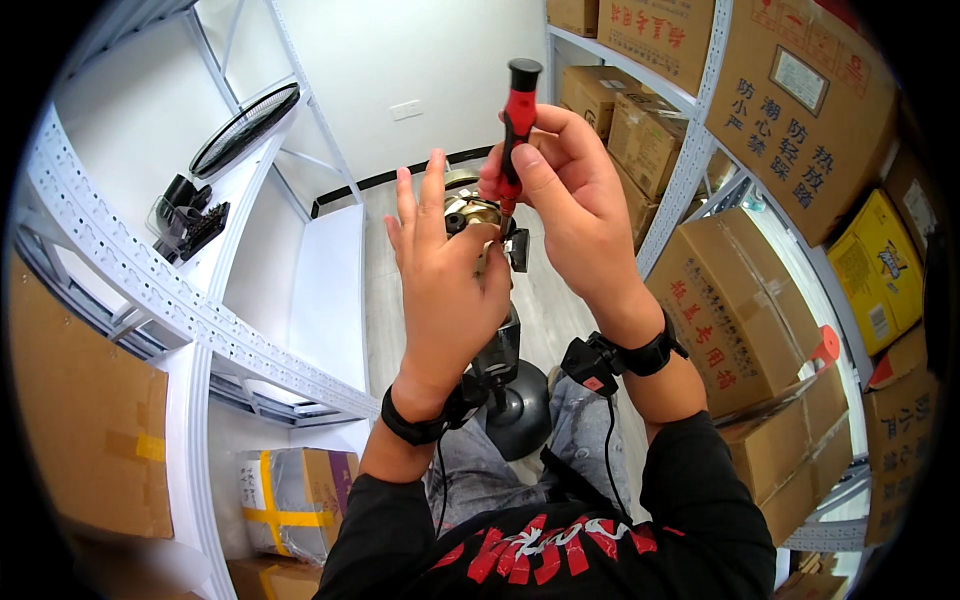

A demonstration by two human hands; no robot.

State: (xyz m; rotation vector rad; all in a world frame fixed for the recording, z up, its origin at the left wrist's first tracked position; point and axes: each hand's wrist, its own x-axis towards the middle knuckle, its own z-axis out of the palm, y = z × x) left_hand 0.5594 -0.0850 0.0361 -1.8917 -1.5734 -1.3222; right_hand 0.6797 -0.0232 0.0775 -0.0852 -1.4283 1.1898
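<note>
Upright in my right hand (580,205) is a screwdriver (519,125) with a red and black handle, gripped between fingers and thumb, its tip pointing down. The thumb and index finger of my left hand (450,295) come together in a pinch beside the tip; what they hold is hidden, and the other fingers stretch upward. Directly beneath both hands, partly covered by them, is a brass-coloured motor head (470,190) with black parts, which looks like part of a fan. Its dark stand runs down to a round black base (518,415) between my legs.
On the white shelf to the left lie a round black fan guard (245,130) and several small black parts (190,215). Cardboard boxes (735,310) fill the right-hand racks, along with a yellow package (876,268). A taped carton (295,500) sits at lower left.
</note>
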